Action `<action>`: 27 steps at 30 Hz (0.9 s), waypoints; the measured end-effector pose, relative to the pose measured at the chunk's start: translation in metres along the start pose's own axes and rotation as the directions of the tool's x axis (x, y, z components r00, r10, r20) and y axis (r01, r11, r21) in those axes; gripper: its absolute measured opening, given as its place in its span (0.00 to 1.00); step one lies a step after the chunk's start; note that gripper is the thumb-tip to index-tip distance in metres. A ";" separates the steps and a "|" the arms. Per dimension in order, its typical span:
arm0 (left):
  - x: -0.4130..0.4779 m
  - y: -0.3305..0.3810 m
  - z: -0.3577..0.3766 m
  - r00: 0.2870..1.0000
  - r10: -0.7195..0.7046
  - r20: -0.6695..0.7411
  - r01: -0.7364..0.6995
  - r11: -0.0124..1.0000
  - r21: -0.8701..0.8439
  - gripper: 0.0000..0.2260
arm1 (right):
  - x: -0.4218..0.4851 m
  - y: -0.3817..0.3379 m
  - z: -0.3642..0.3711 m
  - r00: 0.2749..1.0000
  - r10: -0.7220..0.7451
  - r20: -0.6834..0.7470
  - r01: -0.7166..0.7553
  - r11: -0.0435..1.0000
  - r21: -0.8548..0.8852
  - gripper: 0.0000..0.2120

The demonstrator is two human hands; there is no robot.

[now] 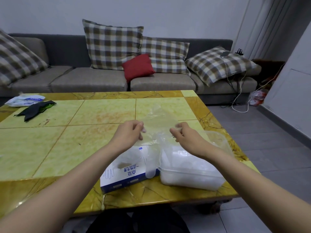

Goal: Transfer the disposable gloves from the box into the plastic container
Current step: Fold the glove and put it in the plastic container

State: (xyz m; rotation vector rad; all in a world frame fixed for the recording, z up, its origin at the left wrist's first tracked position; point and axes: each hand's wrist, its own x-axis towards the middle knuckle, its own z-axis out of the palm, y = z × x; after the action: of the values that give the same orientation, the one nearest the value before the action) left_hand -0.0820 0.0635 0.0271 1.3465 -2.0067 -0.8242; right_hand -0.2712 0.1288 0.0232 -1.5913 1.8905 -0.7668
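Both apart, our left hand (pixel 127 133) and right hand (pixel 186 137) pinch one clear glove (pixel 158 121) stretched between them. Beneath the left wrist sits the box (pixel 127 174), beneath the right the container (pixel 190 174), on a yellow table (pixel 67 148); beyond the hands, a grey sofa (pixel 90 79).

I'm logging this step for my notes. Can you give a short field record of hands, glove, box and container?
left hand: pinches one side of the clear glove
right hand: pinches its other side
clear glove: spread between the hands, above the table
plastic container: open-topped, holds a white pile of gloves
box: on the table, left of it
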 end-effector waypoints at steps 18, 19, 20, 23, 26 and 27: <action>-0.013 0.007 0.017 0.999 0.025 0.034 -0.020 0.992 -0.121 0.14 | 0.009 0.002 0.035 0.995 0.102 0.021 -0.101 0.889 0.447 0.07; -0.013 0.006 0.015 0.999 0.024 0.025 -0.021 0.991 -0.130 0.14 | 0.010 0.001 0.036 0.996 0.094 -0.007 -0.081 0.892 0.445 0.04; -0.013 0.005 0.013 1.000 0.020 0.022 -0.017 0.991 -0.136 0.14 | 0.010 0.001 0.036 0.994 0.102 -0.033 -0.077 0.894 0.442 0.04; -0.015 -0.001 0.009 0.999 0.012 0.049 -0.006 0.993 -0.115 0.14 | 0.013 0.000 0.030 0.980 0.163 -0.112 -0.101 0.898 0.429 0.08; -0.018 -0.009 0.009 0.994 -0.029 0.110 0.034 0.998 -0.045 0.15 | 0.019 0.001 0.022 0.963 0.171 -0.210 -0.066 0.900 0.431 0.10; -0.019 -0.012 0.009 0.988 -0.050 0.149 0.052 0.999 -0.009 0.15 | 0.021 0.000 0.020 0.958 0.173 -0.231 -0.052 0.891 0.450 0.10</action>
State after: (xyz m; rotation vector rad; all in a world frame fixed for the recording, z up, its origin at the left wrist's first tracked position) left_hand -0.0763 0.0792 0.0099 1.3699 -2.0838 -0.9853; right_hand -0.2604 0.1071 0.0085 -1.1278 1.7975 -1.3040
